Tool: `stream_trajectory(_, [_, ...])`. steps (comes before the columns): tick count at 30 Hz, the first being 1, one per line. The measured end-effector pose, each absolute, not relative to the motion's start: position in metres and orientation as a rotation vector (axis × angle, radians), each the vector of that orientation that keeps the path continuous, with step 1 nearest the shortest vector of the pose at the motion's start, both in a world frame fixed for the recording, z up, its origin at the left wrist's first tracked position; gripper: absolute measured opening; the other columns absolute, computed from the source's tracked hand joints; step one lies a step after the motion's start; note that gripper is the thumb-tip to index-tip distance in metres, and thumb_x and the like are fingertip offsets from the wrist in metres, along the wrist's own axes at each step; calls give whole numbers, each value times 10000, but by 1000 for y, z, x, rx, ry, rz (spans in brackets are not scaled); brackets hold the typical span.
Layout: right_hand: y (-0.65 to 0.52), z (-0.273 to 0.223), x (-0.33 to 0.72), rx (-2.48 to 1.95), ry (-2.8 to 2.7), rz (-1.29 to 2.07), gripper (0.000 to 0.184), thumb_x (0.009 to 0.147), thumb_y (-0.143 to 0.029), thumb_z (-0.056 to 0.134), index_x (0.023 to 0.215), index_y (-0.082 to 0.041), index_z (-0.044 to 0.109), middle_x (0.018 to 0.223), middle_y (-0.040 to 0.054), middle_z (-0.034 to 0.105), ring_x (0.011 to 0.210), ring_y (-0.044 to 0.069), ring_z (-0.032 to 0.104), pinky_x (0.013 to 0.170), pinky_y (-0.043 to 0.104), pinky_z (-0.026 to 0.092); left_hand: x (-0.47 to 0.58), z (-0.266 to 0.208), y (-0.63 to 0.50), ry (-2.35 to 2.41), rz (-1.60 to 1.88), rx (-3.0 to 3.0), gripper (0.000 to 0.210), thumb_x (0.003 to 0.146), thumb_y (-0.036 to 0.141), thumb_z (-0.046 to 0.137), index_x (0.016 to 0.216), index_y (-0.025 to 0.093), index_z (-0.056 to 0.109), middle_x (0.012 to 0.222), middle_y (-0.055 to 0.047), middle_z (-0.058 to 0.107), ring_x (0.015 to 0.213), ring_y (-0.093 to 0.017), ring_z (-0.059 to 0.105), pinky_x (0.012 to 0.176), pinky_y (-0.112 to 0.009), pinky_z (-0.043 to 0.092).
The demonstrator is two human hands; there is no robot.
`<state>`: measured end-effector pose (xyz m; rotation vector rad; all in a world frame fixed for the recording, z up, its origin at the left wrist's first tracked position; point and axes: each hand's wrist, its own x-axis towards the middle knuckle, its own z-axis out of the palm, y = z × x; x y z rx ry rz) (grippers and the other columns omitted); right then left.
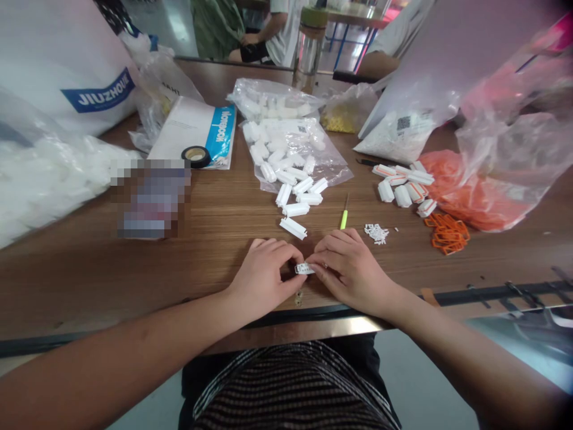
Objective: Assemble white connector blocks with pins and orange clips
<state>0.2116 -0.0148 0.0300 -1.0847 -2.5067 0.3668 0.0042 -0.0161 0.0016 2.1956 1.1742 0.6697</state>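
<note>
one white block [303, 269], small and oblong, its visible face bearing rows of tiny dark openings, its right end covered by fingers; finer detail is too small to tell. landmark: the single yellow-green tool [344, 220] on the counter [215, 221]. the block lies left of the tool and nearer the wearer, between two hands. the left hand [267, 272] pinches the block's left end between thumb and index finger; the right hand [351, 263] pinches its right end between thumb and fingertips. left of the tool, beyond the hands: many white housings [296, 209], overlapping, not countable. just right of it: one heap of white pegs [376, 233], too small to count. farther right: about eight orange-striped pieces [403, 196] and one tangle of orange frames [449, 233]. far left: one tape roll [196, 156] on one notebook [192, 128].
</note>
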Motion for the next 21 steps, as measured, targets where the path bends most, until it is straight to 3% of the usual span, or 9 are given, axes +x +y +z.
stream_trajectory(6, [-19, 30, 219, -1089, -2393, 345, 174, 900, -191, 565, 1017, -225, 688, 921, 33, 713, 872, 200, 588, 831, 394, 378, 5, 2, -16, 1169, 673, 2192, 89, 830, 268, 683, 855, 234, 606, 832, 30, 671, 835, -193, 598, 827, -393, 358])
stream_trajectory(21, [-3, 41, 223, -1118, -2568, 508, 165, 941, -280, 561, 928, -225, 716, 902, 22, 716, 868, 181, 599, 823, 367, 357, 4, 1, -15, 1168, 663, 2195, 107, 821, 269, 694, 874, 234, 607, 851, 33, 675, 829, -187, 593, 825, -387, 353])
